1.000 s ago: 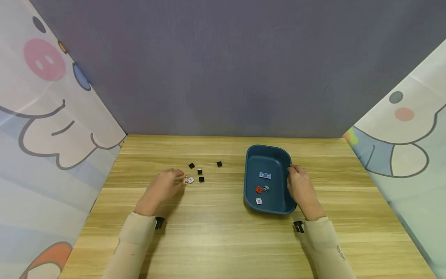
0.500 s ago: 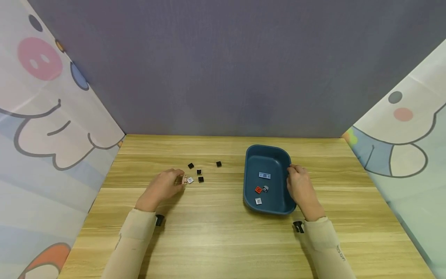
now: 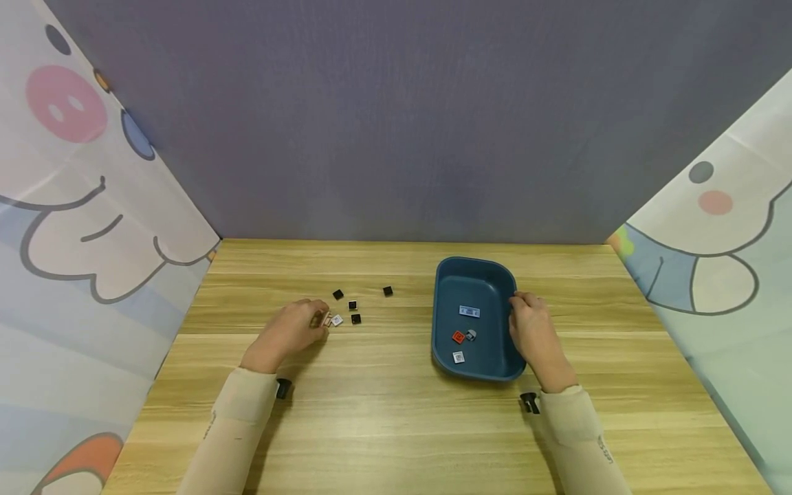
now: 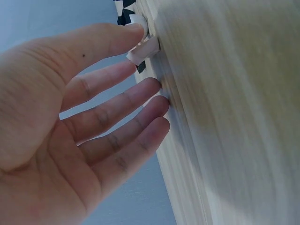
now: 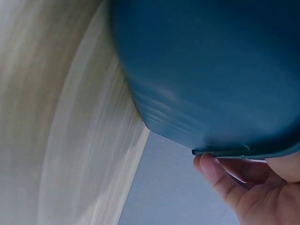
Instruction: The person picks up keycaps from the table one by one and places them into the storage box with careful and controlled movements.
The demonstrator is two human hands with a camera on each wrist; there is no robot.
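My left hand is low over the table at left, thumb and index finger at either side of a small pale beige piece. In the left wrist view this piece sits tilted between the two fingertips, the other fingers spread loosely. A small white square tile lies right beside it. My right hand grips the right rim of a dark blue plastic tray; the right wrist view has fingers and thumb at the rim. Inside lie a light grey bar-shaped piece, an orange-red tile, a grey piece and a white tile.
Several small black square tiles lie past the left hand, one near the white tile and another farther toward the tray. A grey panel rises behind the wooden table; printed cloths hang on both sides.
The beige piece has turned and tilted slightly at the left fingertips. The right hand keeps its grip on the tray, and the tray's contents lie as before.
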